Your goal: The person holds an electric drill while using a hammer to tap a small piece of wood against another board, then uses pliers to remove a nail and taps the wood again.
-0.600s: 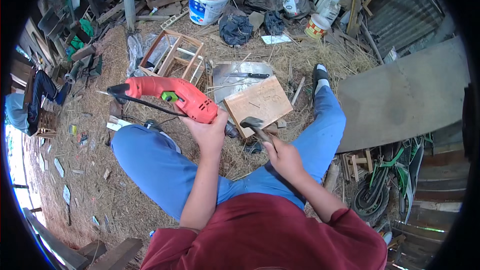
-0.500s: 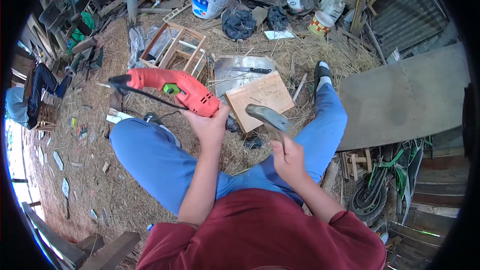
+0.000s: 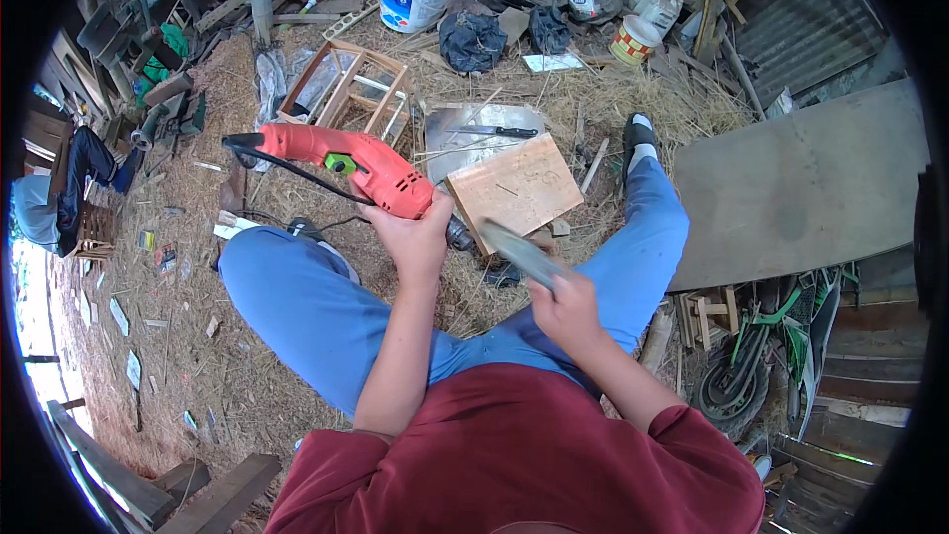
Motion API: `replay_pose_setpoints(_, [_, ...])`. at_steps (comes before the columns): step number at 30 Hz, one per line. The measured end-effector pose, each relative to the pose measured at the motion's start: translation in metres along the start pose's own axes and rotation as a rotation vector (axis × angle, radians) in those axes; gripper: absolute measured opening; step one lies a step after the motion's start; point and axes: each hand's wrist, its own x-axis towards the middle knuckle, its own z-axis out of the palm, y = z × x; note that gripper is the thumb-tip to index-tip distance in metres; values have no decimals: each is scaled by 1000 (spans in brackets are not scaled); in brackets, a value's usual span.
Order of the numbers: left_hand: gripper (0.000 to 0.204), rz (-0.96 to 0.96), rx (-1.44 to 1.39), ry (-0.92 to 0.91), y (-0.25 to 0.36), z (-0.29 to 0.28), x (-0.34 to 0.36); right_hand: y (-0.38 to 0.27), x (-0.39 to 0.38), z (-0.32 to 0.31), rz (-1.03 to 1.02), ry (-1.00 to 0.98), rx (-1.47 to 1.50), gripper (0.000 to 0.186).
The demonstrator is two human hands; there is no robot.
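My left hand [image 3: 415, 242] is wrapped round the front of a red power drill [image 3: 381, 173], close to its dark chuck [image 3: 458, 234]. The drill's black cord end points left. My right hand [image 3: 570, 314] grips a hammer-like tool with a long grey head [image 3: 521, 254], smeared by motion, so its exact kind is unclear. The tool's tip overlaps the near edge of a pale wooden board [image 3: 519, 188] in this view; contact cannot be told. Behind the board, a knife with a black handle [image 3: 514, 132] lies on a metal sheet [image 3: 450, 129].
A wooden frame [image 3: 341, 94] stands beyond the drill. Buckets, a white one [image 3: 410, 0] and a smaller one [image 3: 633, 40], stand at the back. A large flat panel [image 3: 801, 183] is on the right, above a green motorbike [image 3: 771, 346]. Another person [image 3: 49, 198] sits at far left.
The grey-headed tool has swung round, its head now pointing up-left toward the board's near corner. My right hand moved slightly left and down; the drill stayed nearly in place.
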Motion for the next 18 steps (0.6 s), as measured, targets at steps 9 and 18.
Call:
replay_pose_setpoints(9, [66, -24, 37, -11, 7, 0, 1, -36, 26, -6, 17, 122, -43, 22])
replay_pose_setpoints(18, [60, 23, 15, 18, 2, 3, 5, -17, 15, -5, 345, -51, -4, 21])
